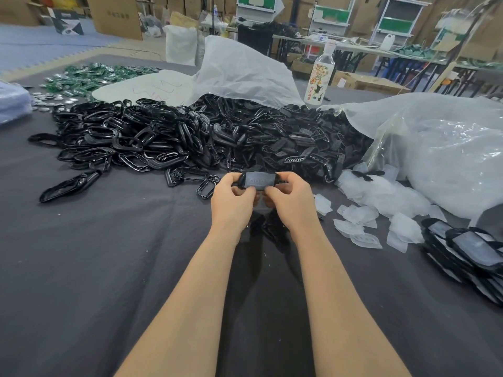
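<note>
A dark cloth-covered table point(95, 254) carries a wide heap of glossy black frames point(122, 140) across the far left and middle, running into a heap of matte black slotted parts point(294, 142) that spills from under a white bag point(239, 69). Green circuit boards point(89, 77) lie far left, and a labelled bottle point(321, 74) stands upright beyond the heaps. On the right, translucent pads point(362, 191) lie scattered beside a clear plastic bag point(449, 153), with a stack of assembled pieces point(468, 251) at the near right. Nothing lies between the hands and the near edge. The left hand point(231, 198) and right hand point(292, 198), fingers curled, each pinch one end of a black framed piece point(258, 180), held just above the cloth in front of the heaps, its long axis running left to right and its grey face turned toward the viewer
</note>
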Demonstrator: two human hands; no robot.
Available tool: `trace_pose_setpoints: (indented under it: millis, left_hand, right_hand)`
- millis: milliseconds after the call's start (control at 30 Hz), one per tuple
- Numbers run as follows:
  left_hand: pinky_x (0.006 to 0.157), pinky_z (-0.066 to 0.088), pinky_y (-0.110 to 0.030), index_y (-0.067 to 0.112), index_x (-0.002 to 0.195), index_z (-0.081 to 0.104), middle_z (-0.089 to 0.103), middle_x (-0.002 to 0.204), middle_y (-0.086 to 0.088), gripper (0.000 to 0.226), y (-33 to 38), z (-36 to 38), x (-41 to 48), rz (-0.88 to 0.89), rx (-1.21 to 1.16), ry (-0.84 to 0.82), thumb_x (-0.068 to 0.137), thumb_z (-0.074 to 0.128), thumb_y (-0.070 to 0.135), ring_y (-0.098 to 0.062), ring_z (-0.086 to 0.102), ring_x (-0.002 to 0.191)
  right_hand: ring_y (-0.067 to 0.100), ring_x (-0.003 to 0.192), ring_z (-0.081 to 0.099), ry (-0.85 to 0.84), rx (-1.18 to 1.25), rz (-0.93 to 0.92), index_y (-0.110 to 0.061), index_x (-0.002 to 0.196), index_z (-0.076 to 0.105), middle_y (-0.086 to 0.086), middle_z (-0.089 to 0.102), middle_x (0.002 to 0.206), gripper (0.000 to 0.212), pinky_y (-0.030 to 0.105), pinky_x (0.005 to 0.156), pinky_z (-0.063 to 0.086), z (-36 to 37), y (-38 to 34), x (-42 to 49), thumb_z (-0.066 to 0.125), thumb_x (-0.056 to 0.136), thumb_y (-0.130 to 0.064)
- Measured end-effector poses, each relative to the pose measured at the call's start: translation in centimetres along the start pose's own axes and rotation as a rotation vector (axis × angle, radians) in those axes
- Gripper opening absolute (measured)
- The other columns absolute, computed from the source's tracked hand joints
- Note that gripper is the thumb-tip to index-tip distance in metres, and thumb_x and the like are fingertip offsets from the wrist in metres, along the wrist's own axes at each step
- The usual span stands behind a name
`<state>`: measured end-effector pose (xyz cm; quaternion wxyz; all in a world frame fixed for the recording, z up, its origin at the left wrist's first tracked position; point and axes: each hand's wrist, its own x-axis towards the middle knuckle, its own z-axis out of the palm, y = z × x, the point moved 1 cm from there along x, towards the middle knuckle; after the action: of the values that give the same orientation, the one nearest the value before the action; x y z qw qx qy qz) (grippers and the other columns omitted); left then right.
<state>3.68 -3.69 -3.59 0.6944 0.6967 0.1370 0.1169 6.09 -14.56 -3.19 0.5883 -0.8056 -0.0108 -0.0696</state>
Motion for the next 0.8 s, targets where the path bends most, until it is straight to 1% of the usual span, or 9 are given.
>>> trace_pose_setpoints:
  millis: [133, 300, 333, 400, 467, 567, 667, 733, 800]
  left_hand:
    - [0.088, 0.056, -0.042, 0.029, 0.083, 0.058, 0.069, 0.076, -0.002, 0.031, 0.1, 0.0, 0.1, 0.014, -0.014, 0.005, 0.090, 0.055, 0.000, -0.010, 0.067, 0.073]
    - [0.088, 0.054, -0.044, 0.020, 0.102, 0.065, 0.070, 0.090, -0.010, 0.012, 0.5, 0.8, -0.1, 0.075, 0.117, -0.027, 0.093, 0.058, 0.017, -0.025, 0.067, 0.090]
    - [0.085, 0.053, -0.039, 0.017, 0.107, 0.066, 0.068, 0.090, -0.007, 0.016, 0.7, 1.2, 0.0, 0.111, 0.167, -0.017, 0.094, 0.058, 0.023, -0.022, 0.066, 0.089]
    - [0.069, 0.044, -0.013, 0.014, 0.107, 0.066, 0.060, 0.079, 0.001, 0.020, 1.5, 2.7, -0.2, 0.201, 0.255, 0.012, 0.095, 0.057, 0.027, -0.004, 0.058, 0.073]
    - [0.060, 0.035, -0.004, 0.012, 0.106, 0.067, 0.052, 0.072, 0.008, 0.018, 2.8, 5.0, -0.9, 0.273, 0.298, -0.001, 0.095, 0.058, 0.024, -0.002, 0.051, 0.064]
    - [0.058, 0.034, -0.011, 0.015, 0.097, 0.063, 0.054, 0.072, 0.011, 0.009, 4.2, 9.7, -2.5, 0.300, 0.305, -0.074, 0.092, 0.063, 0.023, -0.007, 0.052, 0.067]
    - [0.069, 0.041, -0.023, 0.017, 0.090, 0.054, 0.057, 0.074, 0.008, 0.012, 4.8, 15.0, -5.2, 0.294, 0.286, -0.195, 0.090, 0.064, 0.023, -0.016, 0.057, 0.075]
    - [0.074, 0.043, -0.030, 0.016, 0.090, 0.052, 0.062, 0.083, 0.000, 0.013, 4.7, 18.3, -7.2, 0.300, 0.304, -0.288, 0.091, 0.063, 0.023, -0.023, 0.060, 0.085]
    - [0.075, 0.043, -0.031, 0.015, 0.092, 0.053, 0.065, 0.092, -0.003, 0.013, 4.3, 21.3, -9.0, 0.298, 0.336, -0.367, 0.092, 0.062, 0.025, -0.024, 0.060, 0.091]
  right_hand:
    - [0.022, 0.082, 0.069, -0.002, -0.050, -0.014, -0.014, 0.097, 0.066, 0.005, 0.071, 0.086, 0.011, 0.046, 0.084, 0.055, 0.0, -0.1, 0.1, 0.056, 0.092, -0.011]
    - [0.026, 0.088, 0.068, 0.057, -0.046, 0.000, -0.012, 0.103, 0.064, 0.009, 0.070, 0.093, 0.014, 0.046, 0.087, 0.054, -1.1, -0.3, 0.2, 0.058, 0.091, -0.009]
    - [0.023, 0.084, 0.069, 0.082, -0.033, 0.007, -0.015, 0.102, 0.062, 0.009, 0.070, 0.090, 0.014, 0.044, 0.086, 0.055, -1.7, -0.3, 0.2, 0.059, 0.090, -0.008]
    - [0.014, 0.067, 0.068, 0.131, 0.037, 0.029, -0.021, 0.094, 0.055, 0.007, 0.068, 0.081, 0.016, 0.036, 0.076, 0.058, -3.5, -0.4, -0.1, 0.061, 0.089, -0.007]
    - [0.008, 0.056, 0.064, 0.193, 0.093, 0.047, -0.021, 0.089, 0.052, 0.007, 0.066, 0.075, 0.016, 0.028, 0.063, 0.057, -5.9, -0.4, -0.5, 0.060, 0.090, -0.006]
    - [0.009, 0.053, 0.063, 0.348, 0.000, 0.057, -0.015, 0.091, 0.054, 0.010, 0.068, 0.075, 0.005, 0.032, 0.064, 0.057, -10.8, 0.1, -1.7, 0.058, 0.092, -0.012]
    - [0.023, 0.071, 0.066, 0.521, -0.126, 0.089, -0.014, 0.090, 0.054, 0.005, 0.067, 0.070, 0.004, 0.043, 0.077, 0.054, -16.1, 1.1, -3.2, 0.057, 0.091, -0.016]
    - [0.025, 0.082, 0.064, 0.629, -0.211, 0.123, -0.015, 0.090, 0.053, 0.004, 0.067, 0.075, 0.004, 0.035, 0.080, 0.049, -19.4, 1.8, -4.5, 0.056, 0.091, -0.017]
    - [0.021, 0.086, 0.059, 0.717, -0.304, 0.165, -0.015, 0.092, 0.053, 0.004, 0.065, 0.085, 0.004, 0.023, 0.071, 0.035, -22.2, 2.5, -5.8, 0.056, 0.091, -0.017]
